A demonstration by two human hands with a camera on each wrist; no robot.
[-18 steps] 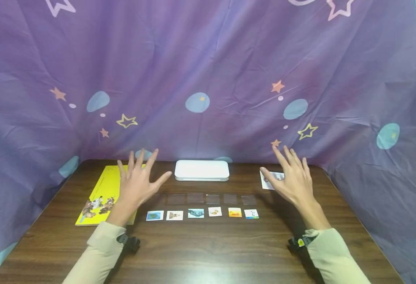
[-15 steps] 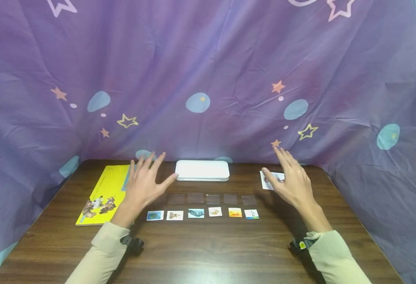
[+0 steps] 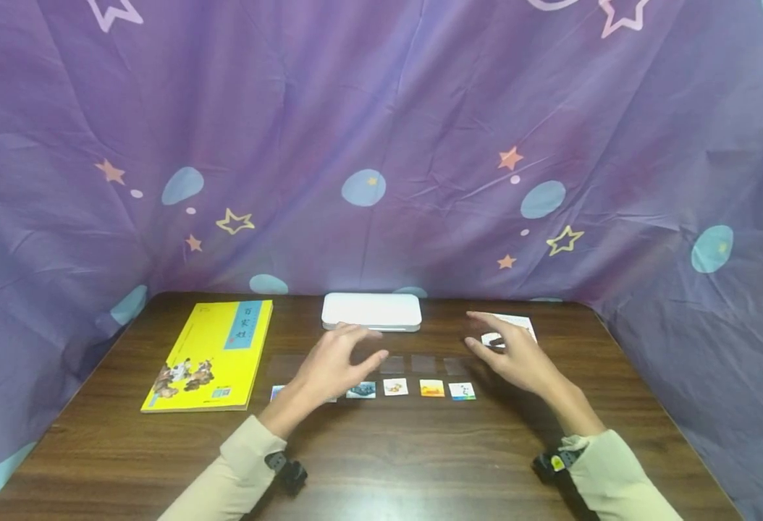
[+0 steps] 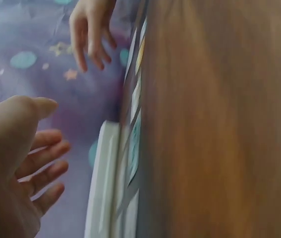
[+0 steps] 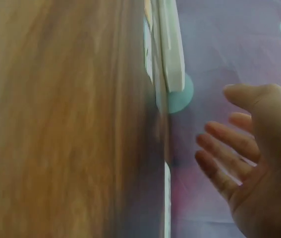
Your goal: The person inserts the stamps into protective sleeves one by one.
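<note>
My left hand (image 3: 332,365) hovers over the left part of a row of small picture cards, palm inward, fingers loosely bent and holding nothing. It covers much of the two leftmost cards; a teal card (image 3: 361,391), a white card (image 3: 395,387), an orange card (image 3: 431,388) and a white-and-blue card (image 3: 462,391) show beside it. Behind the row lie clear square pieces (image 3: 423,364), partly hidden by the hand. On the right, my right hand (image 3: 515,358) is held in front of a white printed sheet (image 3: 523,327), thumb and fingers apart with nothing between them.
A flat white case (image 3: 371,310) lies at the back middle of the wooden table (image 3: 381,456). At the left is a yellow book (image 3: 218,362) with a blue title panel. A purple patterned curtain (image 3: 303,145) hangs close behind the table.
My left hand has moved right and down, off the yellow book to over the cards. My right hand has come slightly lower and inward, its fingers now pointing left. The cards have stayed put.
</note>
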